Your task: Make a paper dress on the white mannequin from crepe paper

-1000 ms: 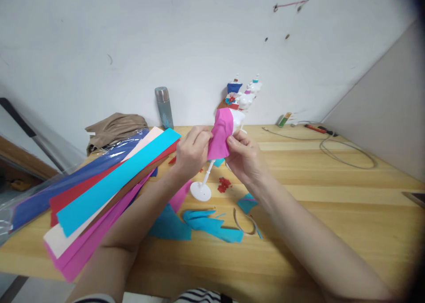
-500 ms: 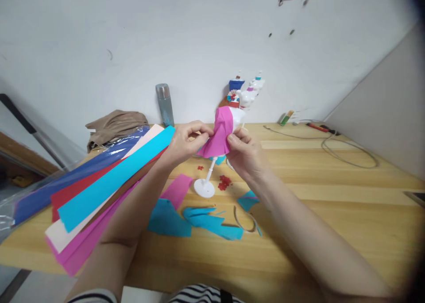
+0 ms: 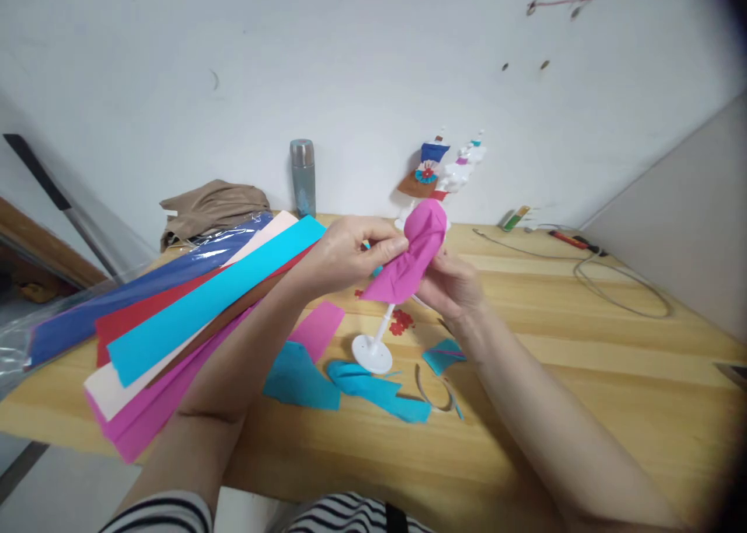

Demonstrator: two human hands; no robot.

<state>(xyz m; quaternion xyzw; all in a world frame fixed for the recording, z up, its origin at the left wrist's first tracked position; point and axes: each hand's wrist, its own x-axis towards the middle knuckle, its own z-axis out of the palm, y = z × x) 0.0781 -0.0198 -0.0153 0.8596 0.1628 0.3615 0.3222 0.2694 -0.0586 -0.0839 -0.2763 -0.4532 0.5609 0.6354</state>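
A piece of pink crepe paper [image 3: 421, 257] wraps a small mannequin and flares out at the bottom like a skirt. Below it, the mannequin's white stand [image 3: 372, 354] leans, its round base low over the wooden table. My left hand [image 3: 360, 251] pinches the paper's left side between thumb and fingers. On the other side, my right hand [image 3: 454, 285] is closed around the back of the wrapped form; its fingertips are partly hidden by the paper. Red paper flowers [image 3: 401, 322] lie behind the stand, and blue crepe pieces [image 3: 379, 389] lie in front of it.
Rolled crepe strips [image 3: 215, 299] in several colours fan out at left, by a brown cloth [image 3: 219, 206]. A flask [image 3: 303, 179] and other dressed mannequins [image 3: 435, 156] stand near the wall. A cable [image 3: 618, 303] curls at right. A pink scrap [image 3: 318, 329] lies left of the stand.
The mannequin has been turned and tilted, so pink paper now covers the side facing me. Its base has come nearer. My right hand has shifted from the paper's right edge to behind the form.
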